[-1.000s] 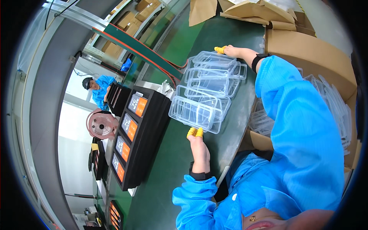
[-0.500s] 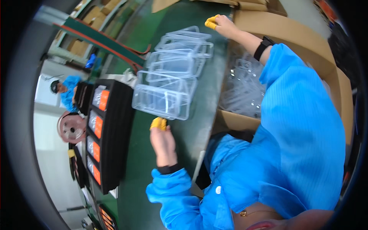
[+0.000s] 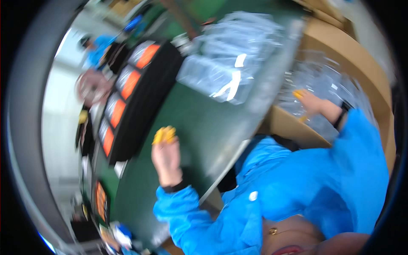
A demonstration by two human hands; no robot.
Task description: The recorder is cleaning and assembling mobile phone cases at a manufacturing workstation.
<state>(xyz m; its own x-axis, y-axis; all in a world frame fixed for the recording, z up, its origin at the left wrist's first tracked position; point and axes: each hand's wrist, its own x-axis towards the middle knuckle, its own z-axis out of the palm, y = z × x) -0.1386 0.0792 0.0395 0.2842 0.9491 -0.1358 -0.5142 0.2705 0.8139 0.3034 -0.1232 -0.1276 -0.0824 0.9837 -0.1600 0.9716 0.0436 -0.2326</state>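
My left hand (image 3: 166, 155), with yellow covers on its fingertips, is over the green work surface (image 3: 193, 123). Its fingers are bunched together and nothing shows in them. Over at the right, my right hand (image 3: 312, 105) reaches into a cardboard box (image 3: 340, 40) of clear plastic trays (image 3: 316, 74). Its yellow-tipped thumb and finger are apart, close to the trays, and it holds nothing I can see. More clear trays (image 3: 216, 78) lie overlapped in a row on the green surface, beyond both hands. The picture is blurred by motion.
A stack of black trays (image 3: 144, 110) with orange and clear pieces stands at the left of the surface. Behind it are a pink fan (image 3: 93, 87) and another person in blue (image 3: 100, 49). The box's near flap (image 3: 297, 127) rises beside the table edge.
My right hand has come back from the far table edge and down into the box. My left hand is now farther from the row of trays. The view has turned.
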